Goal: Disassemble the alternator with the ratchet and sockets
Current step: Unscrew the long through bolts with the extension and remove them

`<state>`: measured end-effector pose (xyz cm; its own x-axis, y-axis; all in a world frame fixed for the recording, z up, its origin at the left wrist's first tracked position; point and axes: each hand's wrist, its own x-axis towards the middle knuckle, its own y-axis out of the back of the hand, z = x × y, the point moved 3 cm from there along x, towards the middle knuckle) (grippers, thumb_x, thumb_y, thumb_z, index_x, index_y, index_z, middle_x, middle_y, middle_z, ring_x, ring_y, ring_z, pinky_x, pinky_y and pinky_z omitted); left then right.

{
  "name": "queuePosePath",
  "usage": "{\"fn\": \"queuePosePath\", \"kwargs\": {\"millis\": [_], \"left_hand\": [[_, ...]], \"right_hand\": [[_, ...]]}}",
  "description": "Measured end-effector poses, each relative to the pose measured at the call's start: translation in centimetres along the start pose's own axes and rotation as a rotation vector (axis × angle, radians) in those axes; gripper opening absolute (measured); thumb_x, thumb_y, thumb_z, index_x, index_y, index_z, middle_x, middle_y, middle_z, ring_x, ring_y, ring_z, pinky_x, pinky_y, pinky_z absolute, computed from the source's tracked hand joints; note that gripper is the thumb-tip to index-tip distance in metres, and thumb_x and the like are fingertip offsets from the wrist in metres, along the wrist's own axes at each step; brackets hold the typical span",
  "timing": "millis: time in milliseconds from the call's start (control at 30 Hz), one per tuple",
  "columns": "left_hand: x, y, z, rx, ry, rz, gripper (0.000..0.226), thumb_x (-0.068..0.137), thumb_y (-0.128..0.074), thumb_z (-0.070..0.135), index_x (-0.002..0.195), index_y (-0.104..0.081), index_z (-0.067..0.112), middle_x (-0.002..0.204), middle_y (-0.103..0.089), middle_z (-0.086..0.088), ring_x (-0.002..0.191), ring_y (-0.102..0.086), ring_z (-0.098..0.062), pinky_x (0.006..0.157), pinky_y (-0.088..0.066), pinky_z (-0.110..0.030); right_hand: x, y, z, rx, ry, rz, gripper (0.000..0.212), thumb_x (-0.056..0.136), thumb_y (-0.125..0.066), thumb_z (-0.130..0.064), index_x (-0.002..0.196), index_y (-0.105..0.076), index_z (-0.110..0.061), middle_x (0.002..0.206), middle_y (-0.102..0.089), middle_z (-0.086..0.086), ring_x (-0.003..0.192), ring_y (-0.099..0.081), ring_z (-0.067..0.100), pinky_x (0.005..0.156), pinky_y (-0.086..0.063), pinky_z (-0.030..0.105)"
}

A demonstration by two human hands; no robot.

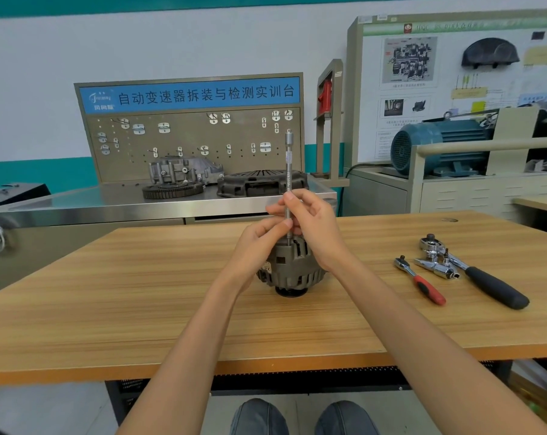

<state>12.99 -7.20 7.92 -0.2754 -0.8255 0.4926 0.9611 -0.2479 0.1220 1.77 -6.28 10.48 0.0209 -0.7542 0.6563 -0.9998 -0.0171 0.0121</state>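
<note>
A grey alternator [294, 271] stands pulley-down in the middle of the wooden table [140, 293]. A long steel extension bar [288, 164] rises upright from its top. My right hand [313, 224] grips the bar's lower shaft with curled fingers. My left hand [259, 243] pinches the same shaft just below, thumb and fingertips touching it above the alternator housing. The bar's lower end is hidden behind my fingers.
To the right on the table lie a small red-handled ratchet [419, 279], a large black-handled ratchet [482, 277] and chrome sockets [438, 266]. Behind the table stands a steel bench [93, 202] with a gear ring, a clutch cover and a pegboard. A blue motor [438, 146] sits at right.
</note>
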Motion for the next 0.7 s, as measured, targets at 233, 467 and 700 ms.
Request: {"fn": "queuePosePath", "kwargs": {"millis": [233,467,700], "left_hand": [[0.3,0.5,1.1,0.118,-0.112,-0.036,0.021,0.094,-0.058,0.015,0.084,-0.072,0.027,0.078,-0.073,0.015,0.077,-0.067,0.003,0.062,-0.048,-0.01],[0.8,0.2,-0.4,0.066,-0.112,0.079,0.014,0.088,-0.066,0.011,0.076,-0.066,0.017,0.067,-0.068,0.011,0.067,-0.063,0.002,0.06,-0.047,-0.011],[0.7,0.1,-0.3,0.034,-0.079,0.02,0.014,0.094,-0.059,0.019,0.085,-0.068,0.024,0.079,-0.071,0.011,0.077,-0.066,-0.001,0.063,-0.049,-0.013]], "right_hand": [[0.1,-0.1,0.1,-0.082,0.074,0.015,0.022,0.1,-0.044,-0.017,0.087,-0.062,-0.021,0.085,-0.069,-0.003,0.081,-0.066,0.002,0.068,-0.05,0.013],[0.3,-0.6,0.6,-0.207,0.15,0.036,0.029,0.102,-0.036,-0.016,0.084,-0.058,-0.02,0.088,-0.069,0.001,0.087,-0.065,0.009,0.081,-0.052,0.025],[0.0,-0.6,0.8,-0.214,0.146,0.069,0.028,0.101,-0.037,-0.015,0.089,-0.062,-0.009,0.091,-0.07,0.002,0.09,-0.065,0.011,0.084,-0.051,0.025]]}}
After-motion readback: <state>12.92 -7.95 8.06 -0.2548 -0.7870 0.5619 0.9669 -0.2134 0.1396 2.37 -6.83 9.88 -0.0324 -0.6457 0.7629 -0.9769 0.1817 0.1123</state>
